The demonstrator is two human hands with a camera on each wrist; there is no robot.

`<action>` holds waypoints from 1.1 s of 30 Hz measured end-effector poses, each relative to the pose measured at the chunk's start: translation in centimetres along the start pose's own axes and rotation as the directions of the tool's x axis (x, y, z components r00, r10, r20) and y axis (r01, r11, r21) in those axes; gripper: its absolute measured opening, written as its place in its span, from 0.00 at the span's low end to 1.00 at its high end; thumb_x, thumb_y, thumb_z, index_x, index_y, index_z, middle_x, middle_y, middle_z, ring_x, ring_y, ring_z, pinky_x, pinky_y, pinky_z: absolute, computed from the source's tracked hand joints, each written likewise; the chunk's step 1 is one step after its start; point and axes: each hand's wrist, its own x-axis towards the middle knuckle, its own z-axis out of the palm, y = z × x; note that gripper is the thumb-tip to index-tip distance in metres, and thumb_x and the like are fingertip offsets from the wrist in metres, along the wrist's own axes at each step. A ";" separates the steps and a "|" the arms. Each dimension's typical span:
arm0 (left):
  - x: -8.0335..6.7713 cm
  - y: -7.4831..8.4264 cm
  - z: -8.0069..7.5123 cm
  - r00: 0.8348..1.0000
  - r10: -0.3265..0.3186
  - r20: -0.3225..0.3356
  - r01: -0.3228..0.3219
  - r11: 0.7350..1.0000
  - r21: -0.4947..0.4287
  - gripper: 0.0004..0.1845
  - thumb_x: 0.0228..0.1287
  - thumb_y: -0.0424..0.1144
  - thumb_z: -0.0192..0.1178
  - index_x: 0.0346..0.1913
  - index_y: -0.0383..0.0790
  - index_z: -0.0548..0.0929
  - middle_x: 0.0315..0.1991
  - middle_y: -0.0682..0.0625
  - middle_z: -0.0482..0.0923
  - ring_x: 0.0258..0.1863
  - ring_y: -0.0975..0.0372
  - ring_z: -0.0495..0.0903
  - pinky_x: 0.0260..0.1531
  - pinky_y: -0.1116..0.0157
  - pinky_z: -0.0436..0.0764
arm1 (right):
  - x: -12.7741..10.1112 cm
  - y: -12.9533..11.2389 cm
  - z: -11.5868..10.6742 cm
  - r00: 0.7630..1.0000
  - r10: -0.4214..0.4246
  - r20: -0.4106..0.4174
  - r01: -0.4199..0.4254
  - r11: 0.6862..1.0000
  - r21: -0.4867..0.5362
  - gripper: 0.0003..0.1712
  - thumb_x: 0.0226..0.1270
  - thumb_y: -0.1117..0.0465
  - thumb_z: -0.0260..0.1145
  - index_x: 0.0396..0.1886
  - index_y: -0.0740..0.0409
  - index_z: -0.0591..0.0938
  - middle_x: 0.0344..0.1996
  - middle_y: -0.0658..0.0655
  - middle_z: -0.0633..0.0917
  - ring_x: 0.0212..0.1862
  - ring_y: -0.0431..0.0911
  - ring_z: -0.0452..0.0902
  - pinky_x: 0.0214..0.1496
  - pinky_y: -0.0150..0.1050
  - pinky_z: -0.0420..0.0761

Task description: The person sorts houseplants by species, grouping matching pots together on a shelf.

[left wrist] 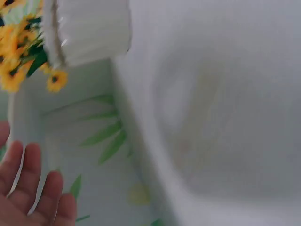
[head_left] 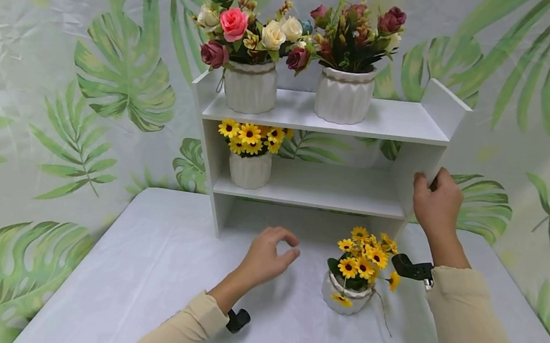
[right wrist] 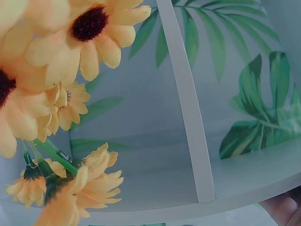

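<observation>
My right hand [head_left: 438, 204] grips the right side panel of a white shelf [head_left: 331, 186], thumb at the panel's front edge. In the right wrist view only a bit of that hand [right wrist: 281, 208] shows at the lower right corner. My left hand [head_left: 267, 258] hovers in front of the bottom opening with loosely bent fingers and nothing in them. Between the hands, a white ribbed pot [head_left: 344, 298] of yellow sunflowers [head_left: 364, 258] stands on the table before the shelf. In the left wrist view, this pot [left wrist: 94, 30] lies beyond my spread fingers [left wrist: 30, 172].
Two white pots [head_left: 250, 89] [head_left: 344, 97] of mixed roses stand on the shelf's top board. Another sunflower pot [head_left: 249, 170] is on the middle board at the left. A white cloth covers the table [head_left: 151, 270]; a leaf-patterned backdrop [head_left: 128, 75] hangs behind.
</observation>
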 end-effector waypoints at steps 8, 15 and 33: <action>-0.6 -0.4 4.0 0.955 -0.095 0.282 0.106 0.994 -0.025 0.19 0.61 0.39 0.67 0.54 0.37 0.82 0.50 0.47 0.84 0.54 0.51 0.80 0.55 0.59 0.79 | 0.1 0.2 -0.1 1.000 -0.004 -0.008 0.004 1.000 0.007 0.23 0.74 0.55 0.51 0.51 0.72 0.79 0.45 0.73 0.84 0.47 0.64 0.81 0.34 0.24 0.64; -0.2 -0.6 6.0 0.933 -0.092 0.348 0.116 0.992 -0.051 0.29 0.58 0.43 0.71 0.61 0.39 0.78 0.58 0.46 0.80 0.58 0.52 0.79 0.58 0.60 0.78 | 0.1 0.2 -0.1 1.000 -0.015 -0.023 0.016 1.000 0.013 0.22 0.73 0.55 0.51 0.47 0.72 0.79 0.42 0.73 0.84 0.44 0.62 0.80 0.33 0.24 0.63; 3.3 -0.7 7.6 0.696 -0.114 0.709 0.416 0.868 -0.269 0.47 0.56 0.40 0.71 0.77 0.57 0.59 0.78 0.54 0.57 0.77 0.59 0.58 0.74 0.56 0.64 | 0.0 0.1 0.6 0.998 -0.037 -0.047 0.037 0.999 0.005 0.20 0.73 0.56 0.52 0.43 0.72 0.79 0.36 0.71 0.84 0.35 0.52 0.77 0.28 0.18 0.60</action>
